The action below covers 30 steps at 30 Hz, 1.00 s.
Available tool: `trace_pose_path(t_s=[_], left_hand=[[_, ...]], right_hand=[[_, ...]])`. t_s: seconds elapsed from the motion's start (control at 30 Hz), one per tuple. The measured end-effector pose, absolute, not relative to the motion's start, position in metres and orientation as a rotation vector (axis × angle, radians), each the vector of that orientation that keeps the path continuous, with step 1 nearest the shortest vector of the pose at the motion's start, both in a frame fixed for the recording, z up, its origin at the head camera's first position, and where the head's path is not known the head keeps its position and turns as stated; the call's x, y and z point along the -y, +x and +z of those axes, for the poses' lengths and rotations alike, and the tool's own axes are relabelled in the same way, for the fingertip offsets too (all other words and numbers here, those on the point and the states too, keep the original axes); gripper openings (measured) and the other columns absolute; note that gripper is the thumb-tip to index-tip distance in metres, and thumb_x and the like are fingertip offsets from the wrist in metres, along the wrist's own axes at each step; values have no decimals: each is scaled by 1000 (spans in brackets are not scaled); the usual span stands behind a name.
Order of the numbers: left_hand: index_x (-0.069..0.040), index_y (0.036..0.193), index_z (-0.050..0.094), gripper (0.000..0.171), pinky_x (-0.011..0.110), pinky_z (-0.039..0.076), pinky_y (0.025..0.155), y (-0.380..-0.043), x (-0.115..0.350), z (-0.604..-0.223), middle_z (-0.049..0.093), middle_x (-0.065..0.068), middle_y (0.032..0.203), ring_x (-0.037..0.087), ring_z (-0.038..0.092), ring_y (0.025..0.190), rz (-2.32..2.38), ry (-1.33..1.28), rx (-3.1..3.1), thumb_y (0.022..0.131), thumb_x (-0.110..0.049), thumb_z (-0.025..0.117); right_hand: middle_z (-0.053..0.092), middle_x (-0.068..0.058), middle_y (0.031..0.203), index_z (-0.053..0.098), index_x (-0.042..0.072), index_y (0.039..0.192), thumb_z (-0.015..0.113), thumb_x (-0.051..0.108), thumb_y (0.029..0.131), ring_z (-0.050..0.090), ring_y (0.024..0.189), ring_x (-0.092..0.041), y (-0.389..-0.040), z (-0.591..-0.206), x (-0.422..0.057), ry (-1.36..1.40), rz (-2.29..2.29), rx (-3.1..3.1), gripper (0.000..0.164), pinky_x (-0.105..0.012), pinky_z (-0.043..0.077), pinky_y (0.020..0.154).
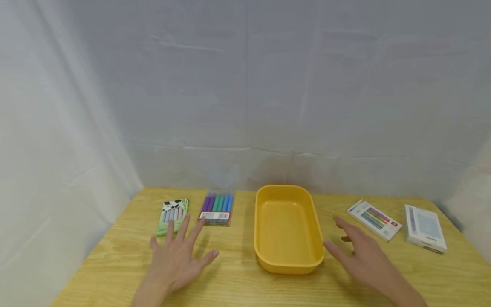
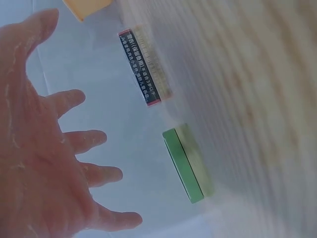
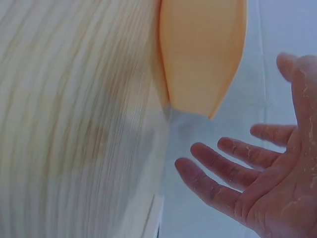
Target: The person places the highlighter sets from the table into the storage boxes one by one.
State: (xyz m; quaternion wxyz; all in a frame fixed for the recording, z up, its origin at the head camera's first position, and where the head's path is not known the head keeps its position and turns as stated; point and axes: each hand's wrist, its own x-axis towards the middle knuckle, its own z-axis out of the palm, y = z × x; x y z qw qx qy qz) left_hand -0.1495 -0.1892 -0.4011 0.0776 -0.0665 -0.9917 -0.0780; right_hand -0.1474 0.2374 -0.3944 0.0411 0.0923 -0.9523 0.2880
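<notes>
My left hand [image 1: 175,260] hovers with spread fingers over the near left of the table, holding nothing. Just beyond its fingertips lie a green cow-patterned pack of pastel sticks [image 1: 173,214] and a clear pack of purple, green and blue markers [image 1: 218,208]. In the left wrist view the green pack [image 2: 183,166] and the marker pack [image 2: 140,69] show their end faces. My right hand [image 1: 362,258], also holding nothing, is just right of a yellow tray [image 1: 287,267], its fingers extended and apart. The tray's inside holds nothing.
Beyond the right hand lies a white box with a rainbow-coloured window [image 1: 374,220]. Farther right is a thicker white box with a pale blue panel [image 1: 425,228]. All stand on a wooden table [image 1: 230,290]; a pale sheet [image 1: 245,106] hangs behind it and along the sides.
</notes>
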Motion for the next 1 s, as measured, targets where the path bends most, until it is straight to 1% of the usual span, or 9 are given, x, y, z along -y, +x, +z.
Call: trace_pose_path(t_s=[0.13, 0.3, 0.43, 0.53, 0.73, 0.9, 1.0], left_hand=[[-27, 160, 34, 86, 91, 20, 100, -155, 187, -400, 29, 18, 167, 58, 25, 148, -232, -218, 2954, 91, -77, 48], [-27, 162, 30, 85, 90, 19, 103, -165, 184, -400, 27, 18, 168, 55, 21, 151, -258, -237, 2954, 94, -74, 47], [-27, 163, 28, 84, 88, 20, 105, -175, 183, -401, 26, 18, 168, 55, 21, 151, -290, -236, 2951, 95, -73, 46], [-26, 163, 27, 85, 87, 21, 106, -182, 181, -399, 25, 19, 168, 56, 21, 151, -314, -237, 2954, 95, -74, 45], [-25, 163, 26, 86, 87, 23, 105, -199, 175, -395, 26, 22, 167, 58, 22, 149, -342, -272, 2971, 95, -74, 45], [-25, 163, 27, 86, 85, 21, 109, -212, 169, -394, 24, 21, 168, 57, 21, 150, -385, -288, 2992, 95, -73, 46], [-24, 163, 27, 87, 85, 19, 109, -219, 166, -394, 22, 20, 169, 58, 18, 151, -406, -295, 3011, 94, -75, 44]], right_hand=[[56, -24, 146, 36, 11, 157, 58, 49, 101, 71, 108, -30, -154, -393, -231, 274, 1095, 2938, 71, -34, 62, 73], [60, -20, 143, 37, 12, 156, 60, 48, 100, 71, 102, -23, -160, -391, -224, 215, 1275, 2954, 70, -29, 60, 68], [62, -20, 135, 38, 9, 156, 63, 42, 100, 70, 88, -21, -162, -391, -221, 146, 1522, 2910, 70, -31, 61, 62], [64, -18, 127, 36, 5, 156, 63, 37, 101, 68, 81, -22, -165, -393, -221, 96, 1683, 2881, 69, -35, 62, 62], [64, -14, 112, 35, 0, 156, 61, 37, 102, 67, 82, -22, -169, -398, -224, -1, 1959, 2826, 70, -37, 63, 66], [64, -8, 105, 34, 0, 156, 61, 34, 102, 66, 83, -18, -169, -403, -228, -46, 2177, 2756, 69, -33, 62, 68], [65, -5, 102, 32, 1, 156, 61, 29, 102, 66, 85, -17, -171, -405, -231, -65, 2274, 2709, 67, -32, 62, 69]])
